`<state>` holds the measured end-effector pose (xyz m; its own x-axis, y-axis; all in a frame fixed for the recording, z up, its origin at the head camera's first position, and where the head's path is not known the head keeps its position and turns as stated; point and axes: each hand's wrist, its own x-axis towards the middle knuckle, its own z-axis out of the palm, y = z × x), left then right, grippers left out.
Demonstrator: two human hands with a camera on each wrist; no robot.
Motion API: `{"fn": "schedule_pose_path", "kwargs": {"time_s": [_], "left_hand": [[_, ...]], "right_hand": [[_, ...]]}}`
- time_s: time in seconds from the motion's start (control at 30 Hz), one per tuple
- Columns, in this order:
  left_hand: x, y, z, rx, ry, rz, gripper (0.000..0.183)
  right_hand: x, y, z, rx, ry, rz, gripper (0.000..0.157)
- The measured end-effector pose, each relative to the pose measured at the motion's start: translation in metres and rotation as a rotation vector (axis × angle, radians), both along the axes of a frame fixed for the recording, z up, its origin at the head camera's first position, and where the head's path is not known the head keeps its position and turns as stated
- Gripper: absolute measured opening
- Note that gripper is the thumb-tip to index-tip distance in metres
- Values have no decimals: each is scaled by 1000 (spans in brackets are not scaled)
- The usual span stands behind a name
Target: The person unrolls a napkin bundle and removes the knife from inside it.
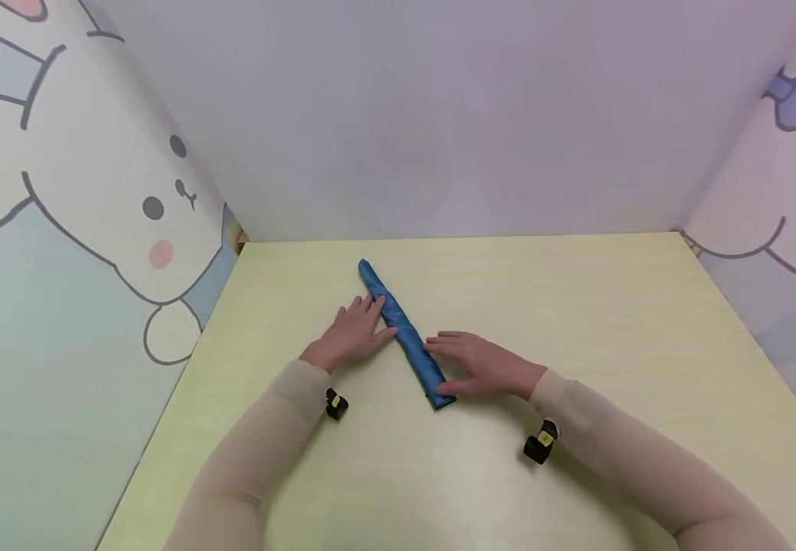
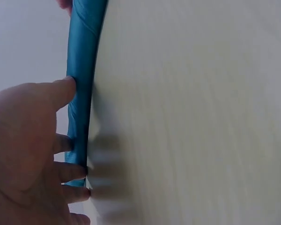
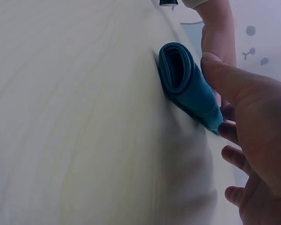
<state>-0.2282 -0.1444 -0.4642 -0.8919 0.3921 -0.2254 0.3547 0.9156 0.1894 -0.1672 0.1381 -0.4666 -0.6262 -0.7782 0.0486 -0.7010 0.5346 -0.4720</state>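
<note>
A shiny blue cloth rolled into a long, narrow tube [image 1: 409, 340] lies slantwise on the table, its far end pointing up and left in the head view. My left hand [image 1: 353, 334] is beside its upper half, fingers stretched out and fingertips at the roll's edge. On the other side, my right hand [image 1: 486, 363] is close to the lower half, thumb at the near end and fingers loosely extended. Seen from the right wrist, the rolled cloth [image 3: 196, 98] shows layered folds round a hollow end. In the left wrist view, the left thumb [image 2: 63, 91] overlaps the roll.
The pale wooden table [image 1: 611, 321] meets a plain wall [image 1: 405, 122] at its far edge. Side panels with cartoon animals [image 1: 171, 252] flank it left and right. Small black devices [image 1: 336, 403] hang at both wrists, under beige sleeves [image 1: 253, 459].
</note>
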Motion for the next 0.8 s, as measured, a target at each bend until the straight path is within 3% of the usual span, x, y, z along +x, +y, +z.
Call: {"fn": "schedule_pose_path", "kwargs": {"time_s": [0.33, 0.8], "left_hand": [[-1, 5, -2, -38, 40, -32, 80], [-5, 34, -2, -134, 119, -102, 74]], "right_hand": [[1, -4, -8, 29, 42, 33, 77], [12, 4, -12, 1, 142, 7, 76]]}}
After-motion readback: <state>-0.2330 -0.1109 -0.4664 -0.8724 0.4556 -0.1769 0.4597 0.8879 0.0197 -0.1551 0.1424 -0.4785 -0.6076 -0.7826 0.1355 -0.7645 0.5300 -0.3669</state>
